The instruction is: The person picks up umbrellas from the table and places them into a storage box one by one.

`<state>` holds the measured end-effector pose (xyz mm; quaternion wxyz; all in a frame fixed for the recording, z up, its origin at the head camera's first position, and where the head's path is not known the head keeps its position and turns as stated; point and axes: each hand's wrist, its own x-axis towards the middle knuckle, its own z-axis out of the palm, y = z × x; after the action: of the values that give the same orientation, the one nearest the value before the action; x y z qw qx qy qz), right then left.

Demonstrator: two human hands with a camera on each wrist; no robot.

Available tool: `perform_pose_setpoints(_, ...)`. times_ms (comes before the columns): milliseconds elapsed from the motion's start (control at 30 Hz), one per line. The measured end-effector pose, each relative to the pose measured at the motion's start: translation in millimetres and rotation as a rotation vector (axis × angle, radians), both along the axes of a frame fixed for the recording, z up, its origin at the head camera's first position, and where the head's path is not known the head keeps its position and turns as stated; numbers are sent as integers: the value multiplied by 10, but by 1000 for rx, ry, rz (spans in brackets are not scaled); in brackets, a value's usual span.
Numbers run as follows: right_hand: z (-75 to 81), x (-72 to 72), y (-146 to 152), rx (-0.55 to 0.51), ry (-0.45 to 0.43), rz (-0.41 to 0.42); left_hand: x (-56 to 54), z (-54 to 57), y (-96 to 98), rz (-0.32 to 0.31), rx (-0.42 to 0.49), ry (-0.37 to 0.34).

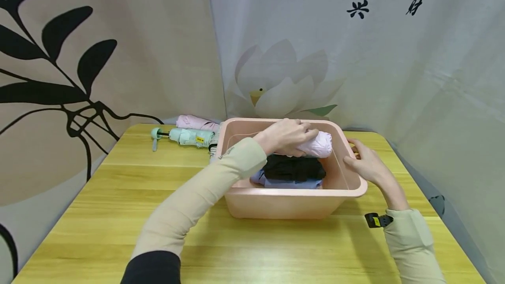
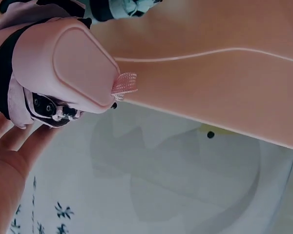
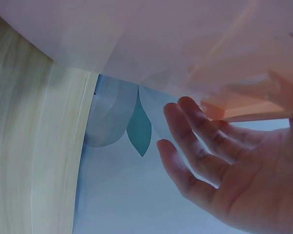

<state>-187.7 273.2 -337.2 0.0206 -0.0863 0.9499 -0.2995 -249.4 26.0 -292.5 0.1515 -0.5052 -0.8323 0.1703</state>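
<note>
A pale pink folded umbrella (image 1: 317, 144) lies in my left hand (image 1: 285, 137), which grips it from above inside the pink plastic bin (image 1: 276, 205). Its pink handle end (image 2: 83, 63), with a small woven wrist loop (image 2: 124, 87), faces the left wrist camera. Beneath it in the bin are a black folded umbrella (image 1: 293, 168) and a blue folded one (image 1: 292, 184). At the bin's right rim my right hand (image 1: 368, 161) holds on, thumb over the edge and fingers (image 3: 195, 141) along the outer wall.
Left of the bin lie a mint folded umbrella (image 1: 191, 137) with its handle to the left and a pink one (image 1: 195, 122) behind it. A greyish item is partly hidden by the bin. The wooden table (image 1: 158, 196) ends at a printed curtain (image 1: 177, 56).
</note>
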Motion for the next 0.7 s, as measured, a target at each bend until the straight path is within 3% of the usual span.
perform_pose_setpoints(367, 7, 0, 5, 3, -2, 7, -37, -180, 172, 18, -72, -68)
perform_pose_setpoints(700, -7, -27, 20, -3, 24, 18, -62, -272, 145, -8, -57, -86)
